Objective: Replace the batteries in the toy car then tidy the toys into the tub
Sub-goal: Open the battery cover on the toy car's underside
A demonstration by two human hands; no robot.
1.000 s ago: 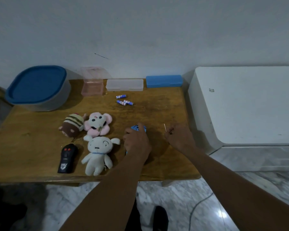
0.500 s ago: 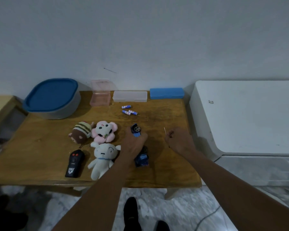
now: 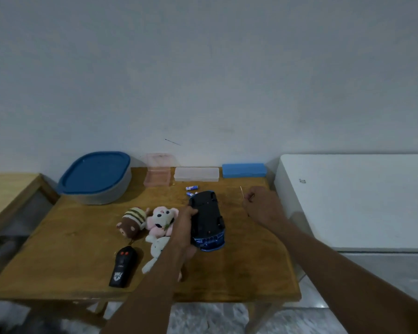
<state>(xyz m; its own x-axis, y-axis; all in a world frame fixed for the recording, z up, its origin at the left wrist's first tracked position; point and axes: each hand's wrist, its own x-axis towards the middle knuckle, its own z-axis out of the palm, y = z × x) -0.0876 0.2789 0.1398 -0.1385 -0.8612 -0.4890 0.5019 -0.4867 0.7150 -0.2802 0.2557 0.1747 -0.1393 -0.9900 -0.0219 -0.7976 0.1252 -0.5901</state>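
Note:
My left hand point(image 3: 186, 220) grips the blue toy car point(image 3: 208, 220), which is turned over so its black underside faces up above the wooden table point(image 3: 70, 249). To the right of the car, my right hand point(image 3: 263, 204) pinches a thin screwdriver point(image 3: 241, 192) with its tip pointing up. Loose blue batteries point(image 3: 191, 188) lie just behind the car. The grey tub with a blue lid point(image 3: 95, 177) stands at the back left. A brown striped plush point(image 3: 132, 220), a pink plush point(image 3: 161, 219), a white plush point(image 3: 156, 251) and a black remote control point(image 3: 123, 266) lie left of my arm.
Along the wall stand a pink clear box point(image 3: 157, 175), a clear flat case point(image 3: 196, 174) and a blue case point(image 3: 244, 170). A white cabinet point(image 3: 360, 201) adjoins the table on the right. A second wooden table point(image 3: 7, 194) is at the left.
My left hand has lifted the car and turned it over, so its black underside now shows. My right hand stays put with the screwdriver. The view has tilted upward.

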